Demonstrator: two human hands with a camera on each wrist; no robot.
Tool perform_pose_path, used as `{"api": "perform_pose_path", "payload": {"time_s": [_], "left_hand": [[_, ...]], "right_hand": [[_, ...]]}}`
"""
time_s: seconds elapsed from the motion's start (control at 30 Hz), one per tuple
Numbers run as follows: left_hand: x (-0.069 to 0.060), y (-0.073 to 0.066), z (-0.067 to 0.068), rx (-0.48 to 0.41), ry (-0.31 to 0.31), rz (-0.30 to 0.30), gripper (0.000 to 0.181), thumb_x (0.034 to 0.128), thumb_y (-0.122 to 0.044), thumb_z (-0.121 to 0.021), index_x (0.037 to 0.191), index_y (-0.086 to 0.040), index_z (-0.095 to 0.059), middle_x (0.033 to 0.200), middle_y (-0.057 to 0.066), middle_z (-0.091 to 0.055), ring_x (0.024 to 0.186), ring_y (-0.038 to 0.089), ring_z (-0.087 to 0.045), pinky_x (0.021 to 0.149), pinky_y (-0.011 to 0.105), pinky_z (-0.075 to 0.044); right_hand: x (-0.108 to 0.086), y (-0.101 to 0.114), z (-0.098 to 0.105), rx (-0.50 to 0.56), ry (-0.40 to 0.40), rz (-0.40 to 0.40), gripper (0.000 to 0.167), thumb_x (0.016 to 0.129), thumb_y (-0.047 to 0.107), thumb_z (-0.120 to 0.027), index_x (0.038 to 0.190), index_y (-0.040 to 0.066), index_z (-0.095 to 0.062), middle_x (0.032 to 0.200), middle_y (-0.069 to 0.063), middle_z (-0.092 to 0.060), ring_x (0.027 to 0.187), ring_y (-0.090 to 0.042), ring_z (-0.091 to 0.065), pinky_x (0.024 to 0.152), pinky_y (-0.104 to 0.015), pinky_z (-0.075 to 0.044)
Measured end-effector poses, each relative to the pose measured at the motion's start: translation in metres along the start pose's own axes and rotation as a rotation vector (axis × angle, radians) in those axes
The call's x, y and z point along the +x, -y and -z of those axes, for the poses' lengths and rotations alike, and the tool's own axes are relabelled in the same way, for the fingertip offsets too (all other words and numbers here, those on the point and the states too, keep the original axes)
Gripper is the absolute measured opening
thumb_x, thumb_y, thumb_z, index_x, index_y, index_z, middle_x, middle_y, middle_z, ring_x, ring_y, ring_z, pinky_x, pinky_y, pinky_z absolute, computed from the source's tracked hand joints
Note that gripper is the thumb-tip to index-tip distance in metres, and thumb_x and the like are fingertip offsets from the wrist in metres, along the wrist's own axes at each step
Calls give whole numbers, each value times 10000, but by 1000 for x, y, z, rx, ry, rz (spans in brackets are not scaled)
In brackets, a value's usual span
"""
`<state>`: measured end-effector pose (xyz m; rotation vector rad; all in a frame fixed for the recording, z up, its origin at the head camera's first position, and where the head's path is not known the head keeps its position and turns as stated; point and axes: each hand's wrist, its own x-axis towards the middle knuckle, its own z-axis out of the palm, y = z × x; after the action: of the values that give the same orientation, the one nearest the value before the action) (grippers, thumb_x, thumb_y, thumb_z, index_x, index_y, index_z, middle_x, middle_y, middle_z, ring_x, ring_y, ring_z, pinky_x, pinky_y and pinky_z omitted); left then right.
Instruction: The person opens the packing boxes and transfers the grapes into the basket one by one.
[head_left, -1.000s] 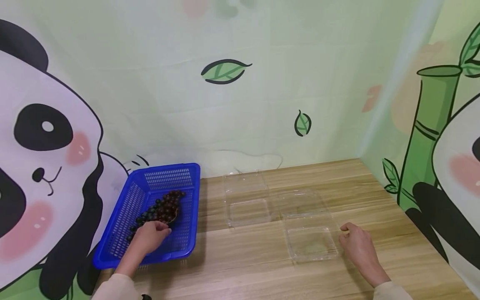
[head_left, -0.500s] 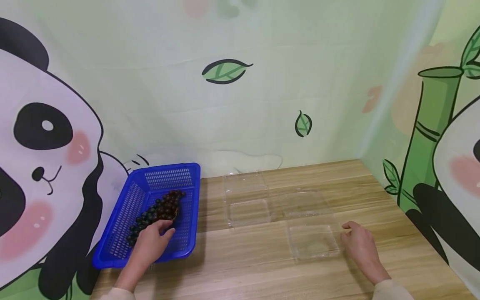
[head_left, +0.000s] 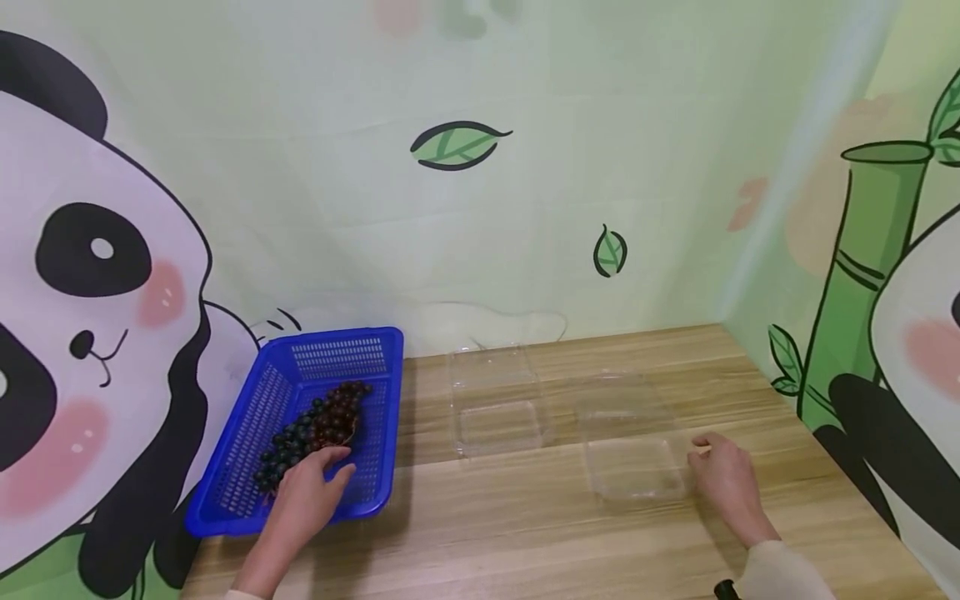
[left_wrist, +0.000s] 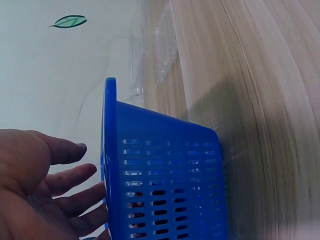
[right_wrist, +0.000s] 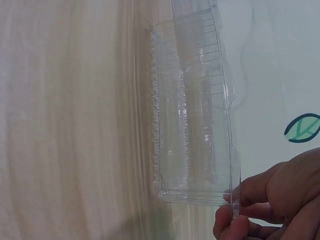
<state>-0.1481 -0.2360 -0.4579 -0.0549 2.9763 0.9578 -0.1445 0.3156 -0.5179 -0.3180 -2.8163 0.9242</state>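
Note:
Two bunches of grapes, dark green ones [head_left: 294, 442] and reddish-brown ones [head_left: 341, 411], lie side by side in a blue plastic basket [head_left: 396, 400]. My left hand [head_left: 311, 493] hovers over the basket's near end, thumb and fingers apart with nothing between them; in the left wrist view its fingers [left_wrist: 80, 200] are beside the basket's rim. On the right, my right hand [head_left: 723, 475] pinches the edge of a clear plastic clamshell box [head_left: 637, 467]. The right wrist view shows thumb and fingers on that box's rim [right_wrist: 235, 185].
A second clear plastic box [head_left: 498, 425] stands between the basket and the held box, toward the back of the wooden table [head_left: 487, 533]. Behind the table hangs a printed cloth backdrop [head_left: 337, 208] with pandas and leaves.
My left thumb and fingers have parted and drawn slightly back from the grapes, which stay in the basket. The clear box in my right hand has shifted a little right and away from me.

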Motion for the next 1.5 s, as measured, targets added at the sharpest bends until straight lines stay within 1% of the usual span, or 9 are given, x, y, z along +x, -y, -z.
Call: {"api": "perform_pose_path", "payload": {"time_s": [0.2, 0.37, 0.5, 0.67, 0.93, 1.03, 1.2, 1.37, 1.5], "left_hand": [[-3, -1, -3, 3, -22, -12, 348, 1001, -178, -674, 1306, -10, -674, 1376, 266, -603, 1285, 479, -541, 1014, 620, -448], [-6, -1, -5, 5, -28, -30, 338, 992, -156, -676, 1293, 0, -678, 1356, 281, -608, 1272, 493, -544, 1009, 627, -448], [-7, -3, -6, 6, -18, -25, 348, 995, -159, -672, 1306, -1, -671, 1360, 282, -604, 1268, 496, -544, 994, 631, -454], [-9, -6, -7, 14, -28, -24, 349, 992, -160, -677, 1307, -13, -674, 1355, 265, -614, 1269, 484, -547, 999, 627, -451], [-15, -21, -8, -19, -81, -49, 359, 978, -156, -701, 1313, -25, -679, 1357, 233, -626, 1283, 456, -550, 1015, 615, -448], [-16, -27, -10, -9, -105, -68, 350, 971, -141, -714, 1300, -26, -687, 1336, 232, -641, 1264, 456, -565, 997, 617, -460], [-18, -34, -16, 7, -136, -96, 344, 958, -137, -736, 1283, -30, -699, 1312, 209, -663, 1252, 440, -580, 1027, 620, -437], [-19, -39, -21, 12, -152, -120, 339, 949, -138, -746, 1266, -25, -707, 1293, 191, -678, 1251, 429, -584, 1046, 640, -397], [-18, -43, -25, 12, -165, -151, 333, 945, -130, -747, 1259, -26, -711, 1289, 182, -683, 1248, 424, -588, 1026, 643, -408]], "right_hand": [[14, -4, -2, -20, -15, -13, 282, 932, 29, -586, 1141, -149, -647, 912, -283, -710, 744, -333, -676, 597, -426, -508], [27, -3, -3, -14, 3, -26, 300, 949, 35, -568, 1172, -153, -638, 963, -300, -705, 750, -313, -665, 591, -404, -502], [37, -3, -5, -27, 22, -38, 312, 970, 52, -555, 1200, -145, -627, 1023, -312, -700, 803, -341, -670, 633, -450, -519], [48, -3, -8, -47, 9, -34, 315, 961, 57, -555, 1201, -131, -638, 1054, -313, -699, 850, -397, -677, 651, -499, -533], [60, -1, -11, -32, 1, -31, 297, 972, 70, -562, 1186, -120, -640, 1072, -323, -691, 887, -429, -686, 648, -503, -538], [64, 0, -11, -28, 7, -24, 305, 968, 81, -566, 1192, -114, -636, 1084, -318, -696, 918, -449, -688, 657, -508, -540], [71, 2, -11, -31, 12, -26, 320, 960, 95, -566, 1205, -101, -633, 1072, -296, -703, 932, -452, -677, 671, -532, -538], [76, 2, -12, -25, 17, -29, 329, 944, 75, -548, 1209, -104, -626, 1089, -306, -694, 949, -468, -663, 690, -551, -534], [78, 4, -11, -30, 22, -26, 340, 939, 72, -535, 1212, -113, -619, 1125, -316, -686, 981, -492, -651, 719, -565, -530]]}}
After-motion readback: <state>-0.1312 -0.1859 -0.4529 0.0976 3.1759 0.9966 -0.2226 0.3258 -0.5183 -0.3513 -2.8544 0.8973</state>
